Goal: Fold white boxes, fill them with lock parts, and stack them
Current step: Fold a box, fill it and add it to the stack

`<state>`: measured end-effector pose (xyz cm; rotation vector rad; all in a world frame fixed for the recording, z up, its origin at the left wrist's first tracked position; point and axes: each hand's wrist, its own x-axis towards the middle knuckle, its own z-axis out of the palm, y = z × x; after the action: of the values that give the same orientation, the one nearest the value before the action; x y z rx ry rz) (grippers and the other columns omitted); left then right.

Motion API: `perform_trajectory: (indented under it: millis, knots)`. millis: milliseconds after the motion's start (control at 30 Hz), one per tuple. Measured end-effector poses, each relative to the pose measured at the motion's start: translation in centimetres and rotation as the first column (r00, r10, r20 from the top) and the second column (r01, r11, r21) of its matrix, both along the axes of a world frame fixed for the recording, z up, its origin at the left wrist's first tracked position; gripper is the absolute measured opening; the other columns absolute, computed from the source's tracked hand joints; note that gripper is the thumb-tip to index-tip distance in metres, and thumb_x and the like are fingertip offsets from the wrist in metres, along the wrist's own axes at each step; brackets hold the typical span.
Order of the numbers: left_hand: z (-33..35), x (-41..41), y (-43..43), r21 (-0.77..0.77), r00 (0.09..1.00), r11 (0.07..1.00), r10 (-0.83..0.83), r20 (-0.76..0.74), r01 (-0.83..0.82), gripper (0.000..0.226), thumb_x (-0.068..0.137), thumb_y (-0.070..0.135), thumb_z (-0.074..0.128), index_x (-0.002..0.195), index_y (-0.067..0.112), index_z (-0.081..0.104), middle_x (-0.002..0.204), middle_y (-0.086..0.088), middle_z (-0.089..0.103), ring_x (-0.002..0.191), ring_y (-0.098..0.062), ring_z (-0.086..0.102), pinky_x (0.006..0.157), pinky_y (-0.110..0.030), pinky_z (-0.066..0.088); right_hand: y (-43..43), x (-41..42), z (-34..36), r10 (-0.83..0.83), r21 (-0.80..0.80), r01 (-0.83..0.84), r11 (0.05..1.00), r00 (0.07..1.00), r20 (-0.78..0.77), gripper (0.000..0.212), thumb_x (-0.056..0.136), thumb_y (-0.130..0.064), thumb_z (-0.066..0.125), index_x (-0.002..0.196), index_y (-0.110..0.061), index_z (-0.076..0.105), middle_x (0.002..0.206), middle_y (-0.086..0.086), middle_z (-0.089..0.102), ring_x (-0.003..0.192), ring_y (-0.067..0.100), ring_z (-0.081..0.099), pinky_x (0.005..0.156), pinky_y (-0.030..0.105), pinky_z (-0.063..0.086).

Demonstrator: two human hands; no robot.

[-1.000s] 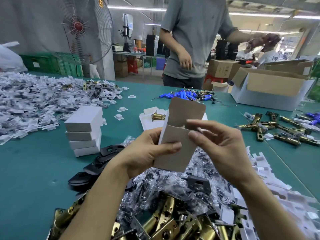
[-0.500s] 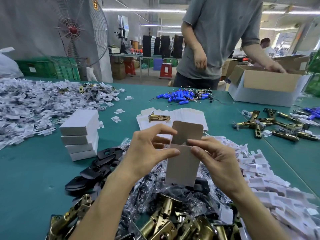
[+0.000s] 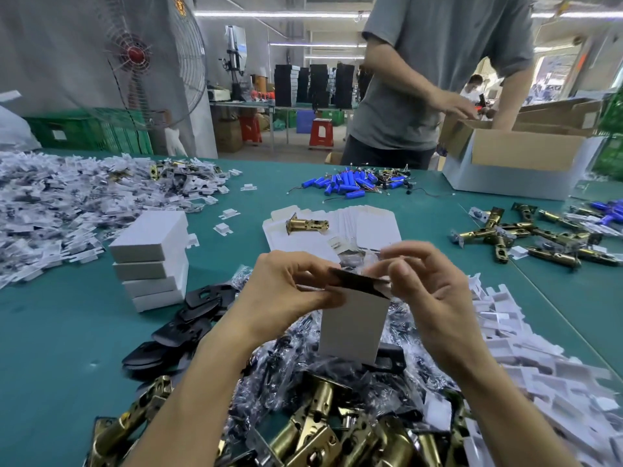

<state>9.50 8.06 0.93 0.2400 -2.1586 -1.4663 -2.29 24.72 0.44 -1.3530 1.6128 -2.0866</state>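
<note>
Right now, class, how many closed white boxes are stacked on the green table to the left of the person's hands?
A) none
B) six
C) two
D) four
D: the stack of white boxes shows four layers, one atop another, on the green table.

Single head-worn wide-angle view, no second view to overlap. Looks forward and down across the green table (image 3: 50, 332), close over the left hand (image 3: 283, 291) and right hand (image 3: 435, 291) at frame centre. Far edge takes in a standing person (image 3: 438, 79) and the floor fan (image 3: 135, 55). Edges bow from lens distortion.
</note>
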Motion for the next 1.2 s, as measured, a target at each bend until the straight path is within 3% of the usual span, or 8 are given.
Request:
perform_trajectory:
  millis: [133, 300, 433, 600, 700, 833, 1000, 1200]
  knots:
    - [0.1, 0.1, 0.1, 0.005, 1.0, 1.0, 0.011, -0.018, -0.01, 0.021, 0.069, -0.006, 0.086, 0.081, 0.003, 0.071, 0.092, -0.005, 0.079, 0.087, -0.022, 0.076, 0.08, -0.042, 0.063, -0.3, 0.1, 0.0, -0.085, 0.135, 0.096, 0.986, 0.992, -0.088, 0.015, 0.073, -0.03, 0.075, 0.088, -0.027, 0.076, 0.094, -0.005, 0.074, 0.094, 0.009, 0.068, 0.077, 0.024, 0.057]
    - [0.4, 0.3, 0.1, 0.005, 1.0, 1.0, 0.006, -0.031, -0.006, 0.041, 0.069, -0.003, 0.088, 0.085, 0.01, 0.053, 0.096, -0.005, 0.077, 0.082, -0.021, 0.076, 0.069, -0.028, 0.06, -0.1, -0.1, 0.2, -0.093, 0.183, 0.115, 0.976, 0.988, -0.124, 0.013, 0.074, -0.019, 0.08, 0.087, -0.021, 0.078, 0.096, -0.01, 0.075, 0.098, 0.003, 0.068, 0.076, 0.015, 0.055]
    - [0.5, 0.5, 0.1, -0.021, 1.0, 1.0, 0.001, -0.016, -0.001, 0.04, 0.068, -0.001, 0.089, 0.092, 0.014, 0.062, 0.091, -0.01, 0.074, 0.084, -0.025, 0.075, 0.074, -0.033, 0.062, -0.3, 0.1, 0.1, -0.18, 0.175, 0.21, 0.962, 0.968, -0.172, 0.015, 0.076, -0.009, 0.082, 0.087, -0.019, 0.077, 0.085, -0.01, 0.076, 0.083, 0.001, 0.07, 0.07, 0.01, 0.051]
    - [0.5, 0.3, 0.4, 0.008, 0.999, 1.0, 0.021, -0.039, -0.021, 0.025, 0.069, 0.029, 0.085, 0.089, 0.024, 0.072, 0.089, -0.004, 0.076, 0.083, -0.023, 0.075, 0.076, -0.036, 0.063, -0.6, 0.2, -0.3, -0.25, 0.136, 0.283, 0.949, 0.943, -0.218, 0.013, 0.076, -0.013, 0.084, 0.084, -0.019, 0.076, 0.081, -0.008, 0.075, 0.08, 0.007, 0.07, 0.069, 0.015, 0.053]
    - [0.4, 0.1, 0.4, 0.007, 0.998, 0.999, 0.045, -0.048, -0.044, 0.012, 0.079, 0.02, 0.082, 0.087, 0.024, 0.074, 0.085, -0.002, 0.075, 0.079, -0.026, 0.074, 0.071, -0.039, 0.063, -0.8, 0.4, -0.6, -0.277, 0.096, 0.314, 0.945, 0.92, -0.278, 0.014, 0.077, -0.016, 0.083, 0.081, -0.024, 0.072, 0.08, -0.01, 0.073, 0.079, 0.008, 0.069, 0.067, 0.017, 0.054]
    - [0.4, 0.0, 0.5, 0.012, 0.997, 1.0, 0.028, -0.069, -0.027, 0.016, 0.082, 0.011, 0.08, 0.084, 0.026, 0.077, 0.09, -0.002, 0.077, 0.081, -0.026, 0.076, 0.075, -0.043, 0.063, -0.5, 0.1, -0.6, -0.222, 0.068, 0.246, 0.967, 0.943, -0.246, 0.011, 0.075, -0.024, 0.078, 0.084, -0.028, 0.074, 0.087, -0.014, 0.074, 0.084, 0.003, 0.07, 0.072, 0.013, 0.054]
    - [0.2, -0.1, 0.5, 0.051, 0.997, 0.998, 0.03, -0.068, -0.027, 0.011, 0.079, 0.016, 0.079, 0.084, 0.025, 0.078, 0.096, 0.003, 0.078, 0.083, -0.021, 0.076, 0.078, -0.043, 0.062, -0.7, -0.1, -0.7, -0.247, 0.066, 0.269, 0.961, 0.939, -0.24, 0.012, 0.075, -0.023, 0.079, 0.082, -0.03, 0.073, 0.085, -0.013, 0.075, 0.08, 0.004, 0.07, 0.071, 0.011, 0.051]
    - [0.2, -0.1, 0.3, 0.026, 0.998, 0.999, 0.03, -0.048, -0.029, 0.01, 0.086, 0.004, 0.075, 0.089, 0.014, 0.074, 0.097, 0.002, 0.077, 0.08, -0.02, 0.076, 0.069, -0.032, 0.063, -1.1, 0.1, -0.6, -0.304, 0.097, 0.337, 0.936, 0.917, -0.259, 0.015, 0.075, -0.015, 0.085, 0.076, -0.016, 0.069, 0.076, -0.003, 0.073, 0.073, 0.013, 0.07, 0.073, 0.035, 0.059]
